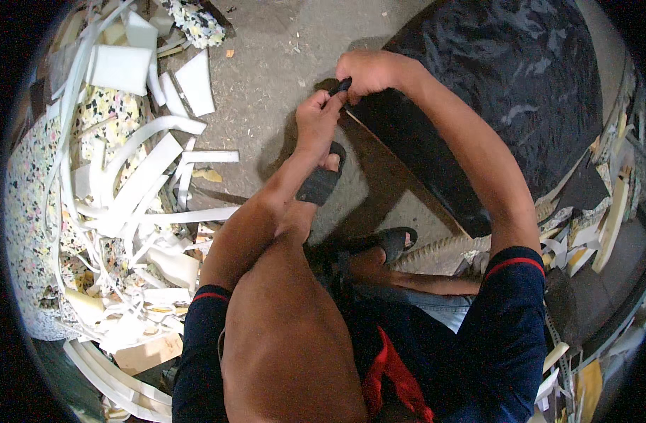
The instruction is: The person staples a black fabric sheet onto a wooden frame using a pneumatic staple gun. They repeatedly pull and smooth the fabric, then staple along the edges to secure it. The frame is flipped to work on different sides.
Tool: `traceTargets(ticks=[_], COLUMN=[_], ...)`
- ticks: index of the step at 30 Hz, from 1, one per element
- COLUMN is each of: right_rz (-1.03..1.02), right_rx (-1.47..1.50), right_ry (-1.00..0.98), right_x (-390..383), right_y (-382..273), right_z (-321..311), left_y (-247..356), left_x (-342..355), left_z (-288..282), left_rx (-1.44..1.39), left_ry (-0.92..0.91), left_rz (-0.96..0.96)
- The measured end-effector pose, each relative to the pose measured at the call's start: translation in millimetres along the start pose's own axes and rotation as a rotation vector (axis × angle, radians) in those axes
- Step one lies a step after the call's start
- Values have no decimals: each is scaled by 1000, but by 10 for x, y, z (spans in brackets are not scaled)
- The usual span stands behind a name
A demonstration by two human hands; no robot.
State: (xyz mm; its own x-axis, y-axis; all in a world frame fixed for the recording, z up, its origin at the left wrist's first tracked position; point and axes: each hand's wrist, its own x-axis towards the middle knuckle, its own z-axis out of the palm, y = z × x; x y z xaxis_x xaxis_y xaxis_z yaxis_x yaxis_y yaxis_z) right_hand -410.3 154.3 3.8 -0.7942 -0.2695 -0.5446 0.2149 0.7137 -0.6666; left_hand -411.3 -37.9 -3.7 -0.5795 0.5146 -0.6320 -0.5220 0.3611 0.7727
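Observation:
A large panel covered in black fabric [502,92] lies on the floor at the right, its surface wrinkled and shiny. Along its near-left side runs a thin, light-coloured edge. My left hand [317,120] is closed at the panel's far-left corner, pinching a small bunch of the black fabric between thumb and fingers. Right beside it, my right hand [371,73] is closed on the same fabric, its wrist bent over the corner. The fingertips of the two hands nearly meet, and what lies inside the right fist is partly hidden.
White foam strips and offcuts [143,187] pile up at the left, over speckled foam [30,204]. More scraps [583,236] lie at the right, past the panel. My sandalled feet, one in a dark sandal [321,176], rest on the concrete floor [266,42] close to the panel.

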Motion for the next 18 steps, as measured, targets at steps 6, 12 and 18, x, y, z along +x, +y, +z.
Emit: traceTargets(ticks=[6,12,18], right_rz=[-124,-311,-62], right_rx=[-224,-226,2], right_ry=[-80,45,-100], right_x=[147,23,-155], right_y=[149,238,48], right_z=[-16,-104,-258], left_y=[56,119,105], left_x=[-55,-259,-332], left_z=[-41,5,70], left_rx=[-178,-23,59], left_ry=[-28,-121,-98], left_rz=[-99,6,15])
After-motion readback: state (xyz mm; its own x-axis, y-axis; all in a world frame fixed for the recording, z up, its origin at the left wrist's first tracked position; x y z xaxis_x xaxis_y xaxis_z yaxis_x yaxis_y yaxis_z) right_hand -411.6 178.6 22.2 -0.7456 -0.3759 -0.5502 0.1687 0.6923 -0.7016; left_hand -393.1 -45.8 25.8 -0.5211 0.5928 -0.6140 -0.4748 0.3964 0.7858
